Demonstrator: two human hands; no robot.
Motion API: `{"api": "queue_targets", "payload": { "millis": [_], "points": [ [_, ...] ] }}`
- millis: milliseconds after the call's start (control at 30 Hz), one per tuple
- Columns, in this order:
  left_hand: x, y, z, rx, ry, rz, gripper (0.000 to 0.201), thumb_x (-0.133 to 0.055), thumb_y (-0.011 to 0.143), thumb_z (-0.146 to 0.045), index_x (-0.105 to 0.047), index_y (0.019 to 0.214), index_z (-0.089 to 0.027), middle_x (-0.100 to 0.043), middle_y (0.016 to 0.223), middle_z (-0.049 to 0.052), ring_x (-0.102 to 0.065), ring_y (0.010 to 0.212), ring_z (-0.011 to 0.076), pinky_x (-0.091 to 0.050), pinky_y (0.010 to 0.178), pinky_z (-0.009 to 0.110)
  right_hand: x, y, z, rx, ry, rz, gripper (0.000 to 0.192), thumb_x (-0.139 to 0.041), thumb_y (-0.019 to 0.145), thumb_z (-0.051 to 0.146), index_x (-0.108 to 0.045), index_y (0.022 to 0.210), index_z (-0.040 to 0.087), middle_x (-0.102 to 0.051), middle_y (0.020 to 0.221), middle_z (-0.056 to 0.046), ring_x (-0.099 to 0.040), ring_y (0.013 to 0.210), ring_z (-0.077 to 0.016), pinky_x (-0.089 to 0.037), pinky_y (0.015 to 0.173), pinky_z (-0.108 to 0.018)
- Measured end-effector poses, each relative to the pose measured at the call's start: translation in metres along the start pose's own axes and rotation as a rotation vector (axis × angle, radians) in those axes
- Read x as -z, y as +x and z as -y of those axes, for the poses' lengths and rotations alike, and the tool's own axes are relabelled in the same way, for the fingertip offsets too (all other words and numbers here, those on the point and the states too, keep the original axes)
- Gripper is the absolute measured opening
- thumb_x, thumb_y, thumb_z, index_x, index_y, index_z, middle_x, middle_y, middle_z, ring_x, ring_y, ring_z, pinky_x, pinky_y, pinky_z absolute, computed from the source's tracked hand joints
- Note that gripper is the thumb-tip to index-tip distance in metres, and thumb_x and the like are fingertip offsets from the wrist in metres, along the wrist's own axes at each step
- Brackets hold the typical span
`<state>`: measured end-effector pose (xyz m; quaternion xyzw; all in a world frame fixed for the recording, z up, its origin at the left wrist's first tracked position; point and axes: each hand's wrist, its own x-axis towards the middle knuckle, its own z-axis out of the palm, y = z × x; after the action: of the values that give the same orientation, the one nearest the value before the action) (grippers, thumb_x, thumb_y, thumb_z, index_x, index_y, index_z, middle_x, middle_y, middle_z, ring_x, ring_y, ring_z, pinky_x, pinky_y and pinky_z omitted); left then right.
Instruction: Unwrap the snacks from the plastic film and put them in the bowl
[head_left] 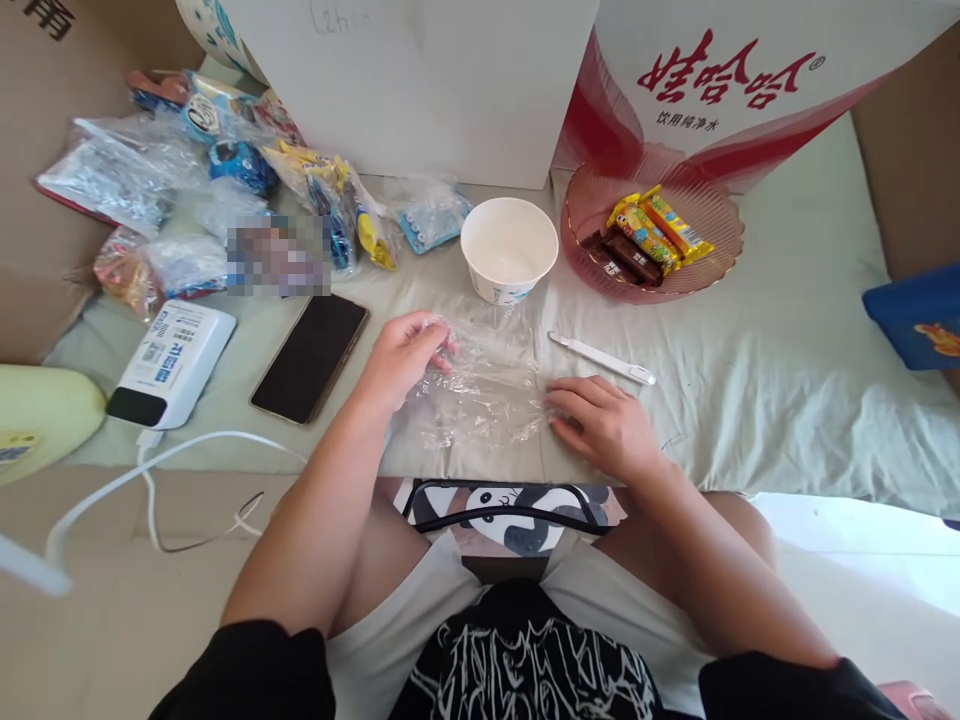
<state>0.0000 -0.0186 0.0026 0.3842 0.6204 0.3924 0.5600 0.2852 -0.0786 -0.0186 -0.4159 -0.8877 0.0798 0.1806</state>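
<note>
Soft light, glare lower right

Red-white carton [739, 130]: "娃哈哈®", "饮用纯净水"; white box [427, 110]: faint handwriting, unclear; power bank label [171, 345] illegible

Fingers [429, 342] on clear film [480, 390], white bowl [499, 284]

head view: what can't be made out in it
Right grip, head view: whether it pinches the clear film; its own back hides the palm.
Pixelated item, head view: details, blurred out.
Yellow-green container, head view: full shape, cut off by the left edge.
White device, head view: fine print, too small.
</note>
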Motion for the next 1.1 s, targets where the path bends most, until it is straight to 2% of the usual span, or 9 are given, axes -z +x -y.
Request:
{"api": "queue_targets", "payload": {
  "millis": [167, 267, 367, 500, 567, 633, 700, 867, 1100],
  "points": [
    [-0.002, 0.007, -0.006, -0.048, 0.01, -0.14, 0.003, -0.067, 0.076, -0.015, -0.066, 0.075, -0.018, -0.065, 0.068, 0.001, -0.062, 0.056, 0.0119, -0.033, 0.042, 0.017, 0.013, -0.011, 0.007, -0.096, -0.033, 0.036, 0.016, -0.056, 0.099, 0.02, -0.072, 0.097, 0.022, -0.08, 0.115, -0.005, -0.075, 0.088, -0.0201, -0.048, 0.058, -0.032],
    [0.002, 0.009, 0.0, -0.099, 0.082, -0.17, 0.015, -0.069, 0.073, -0.016, -0.069, 0.088, -0.02, -0.069, 0.082, 0.003, -0.066, 0.068, 0.0145, -0.037, 0.046, 0.019, 0.016, -0.017, 0.011, -0.135, 0.004, 0.094, 0.016, -0.056, 0.099, 0.023, -0.071, 0.094, 0.022, -0.08, 0.105, -0.003, -0.073, 0.077, -0.0175, -0.043, 0.055, -0.031],
    [0.009, 0.005, 0.008, -0.265, 0.228, -0.266, 0.035, -0.07, 0.069, -0.013, -0.067, 0.102, -0.024, -0.07, 0.109, 0.004, -0.069, 0.098, 0.0196, -0.056, 0.073, 0.026, 0.016, -0.019, 0.013, -0.177, 0.043, 0.119, 0.018, -0.054, 0.099, 0.025, -0.069, 0.09, 0.022, -0.078, 0.096, -0.003, -0.069, 0.068, -0.0155, -0.039, 0.053, -0.03],
    [0.009, -0.028, 0.02, -0.635, 0.512, -0.492, 0.049, -0.079, 0.065, -0.016, -0.062, 0.109, -0.025, -0.061, 0.127, 0.01, -0.057, 0.128, 0.0311, -0.05, 0.11, 0.047, 0.012, -0.017, 0.014, -0.268, 0.118, 0.107, 0.018, -0.055, 0.097, 0.026, -0.068, 0.086, 0.022, -0.075, 0.088, -0.002, -0.065, 0.063, -0.014, -0.037, 0.052, -0.029],
    [0.002, -0.051, 0.026, -0.782, 0.612, -0.328, 0.034, -0.08, 0.069, -0.022, -0.062, 0.097, -0.025, -0.065, 0.112, 0.009, -0.061, 0.119, 0.0321, -0.051, 0.107, 0.049, 0.009, -0.015, 0.014, -0.312, 0.145, 0.076, 0.019, -0.055, 0.096, 0.025, -0.068, 0.084, 0.022, -0.074, 0.085, -0.003, -0.064, 0.062, -0.0141, -0.038, 0.053, -0.029],
    [-0.008, -0.069, 0.031, -0.808, 0.746, 0.102, 0.025, -0.079, 0.074, -0.026, -0.066, 0.095, -0.026, -0.07, 0.103, 0.007, -0.067, 0.11, 0.0306, -0.053, 0.105, 0.049, 0.006, -0.013, 0.014, -0.34, 0.182, 0.045, 0.019, -0.054, 0.095, 0.025, -0.068, 0.082, 0.021, -0.073, 0.081, -0.003, -0.064, 0.063, -0.0148, -0.041, 0.055, -0.029],
    [-0.016, -0.076, 0.035, -0.722, 0.861, 0.372, 0.037, -0.08, 0.077, -0.028, -0.07, 0.112, -0.025, -0.072, 0.126, 0.012, -0.063, 0.128, 0.0365, -0.048, 0.113, 0.054, 0.004, -0.011, 0.013, -0.357, 0.252, 0.014, 0.019, -0.055, 0.094, 0.025, -0.068, 0.082, 0.021, -0.072, 0.078, -0.004, -0.065, 0.064, -0.0154, -0.045, 0.057, -0.029],
    [-0.011, -0.061, 0.032, -0.55, 0.842, 0.34, 0.017, -0.06, 0.087, -0.017, -0.074, 0.094, -0.023, -0.075, 0.129, 0.012, -0.065, 0.13, 0.0348, -0.048, 0.113, 0.054, 0.005, -0.007, 0.004, -0.292, 0.47, -0.045, 0.014, -0.061, 0.094, 0.028, -0.067, 0.083, 0.021, -0.077, 0.088, -0.006, -0.069, 0.072, -0.0162, -0.054, 0.065, -0.029],
    [0.017, -0.044, 0.019, -0.397, 0.351, 0.177, 0.015, -0.058, 0.084, -0.026, -0.066, 0.073, -0.021, -0.081, 0.116, 0.01, -0.073, 0.114, 0.0299, -0.057, 0.097, 0.044, 0.0, -0.006, -0.009, 0.043, 0.475, -0.155, 0.023, -0.074, 0.09, 0.036, -0.07, 0.11, 0.025, -0.078, 0.116, -0.009, -0.071, 0.115, -0.028, -0.059, 0.1, -0.049]
  ]
}}
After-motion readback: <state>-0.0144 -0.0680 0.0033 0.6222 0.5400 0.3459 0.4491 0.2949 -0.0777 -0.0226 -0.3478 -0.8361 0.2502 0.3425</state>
